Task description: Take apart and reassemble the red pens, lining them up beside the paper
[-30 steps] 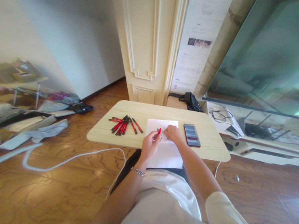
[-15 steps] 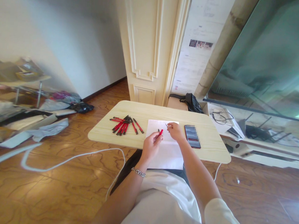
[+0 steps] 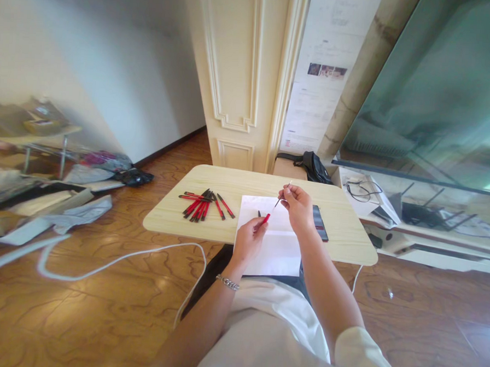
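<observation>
I'm watching the person's left hand [image 3: 249, 241] pinching a red pen barrel [image 3: 266, 218] above a white sheet [image 3: 272, 256] that is overhanging the tabletop's [image 3: 169, 215] near edge. The right hand [image 3: 299, 208] is pinching a thin piece [image 3: 275, 206] just beyond. Loose pens [image 3: 205, 209] are lying toward the left edge; a phone [image 3: 320, 224] is showing partly behind the right hand.

Gripping a red pen piece [image 3: 266, 218] in the left hand [image 3: 249, 239], over white paper [image 3: 276, 256]; pinching some thin stick [image 3: 276, 206] in the right hand [image 3: 298, 204], kinda blocking the phone [image 3: 319, 227]; got red-and-black pens [image 3: 202, 207] heaped on the surface [image 3: 165, 217] too
</observation>
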`<act>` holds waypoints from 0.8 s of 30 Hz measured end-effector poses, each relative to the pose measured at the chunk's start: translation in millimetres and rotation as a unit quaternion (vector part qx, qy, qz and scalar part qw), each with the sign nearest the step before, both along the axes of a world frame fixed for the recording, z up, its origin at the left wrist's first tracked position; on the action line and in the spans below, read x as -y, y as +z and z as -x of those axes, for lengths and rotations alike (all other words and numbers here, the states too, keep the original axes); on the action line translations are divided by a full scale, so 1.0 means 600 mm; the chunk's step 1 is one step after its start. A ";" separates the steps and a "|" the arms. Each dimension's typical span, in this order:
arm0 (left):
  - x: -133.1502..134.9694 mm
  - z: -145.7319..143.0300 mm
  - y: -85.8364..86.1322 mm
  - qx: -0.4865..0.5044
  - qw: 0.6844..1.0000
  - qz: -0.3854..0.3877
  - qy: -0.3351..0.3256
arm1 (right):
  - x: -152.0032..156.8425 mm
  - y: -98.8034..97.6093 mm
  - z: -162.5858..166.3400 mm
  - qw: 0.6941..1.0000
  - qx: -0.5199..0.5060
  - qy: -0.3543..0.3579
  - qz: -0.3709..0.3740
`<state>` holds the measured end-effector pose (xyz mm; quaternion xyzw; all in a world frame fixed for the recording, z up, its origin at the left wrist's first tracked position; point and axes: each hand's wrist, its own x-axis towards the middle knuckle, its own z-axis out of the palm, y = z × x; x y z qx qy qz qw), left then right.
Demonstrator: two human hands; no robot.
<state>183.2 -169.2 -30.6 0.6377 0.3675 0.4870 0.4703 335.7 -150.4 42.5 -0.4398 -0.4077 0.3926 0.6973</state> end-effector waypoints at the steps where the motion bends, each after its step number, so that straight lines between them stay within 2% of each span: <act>1: 0.000 0.000 0.000 0.001 1.000 0.001 -0.001 | -0.001 -0.002 0.002 1.000 -0.005 0.003 0.000; 7: 0.001 -0.001 0.001 0.002 1.000 0.007 -0.003 | 0.000 -0.015 0.012 1.000 0.008 0.024 0.007; 15: 0.002 -0.002 0.006 0.039 0.999 0.029 0.013 | 0.006 -0.026 0.023 0.991 0.115 0.056 0.040; 24: -0.007 0.002 -0.005 0.014 0.999 0.037 -0.007 | 0.008 -0.036 0.029 0.982 0.158 0.074 0.072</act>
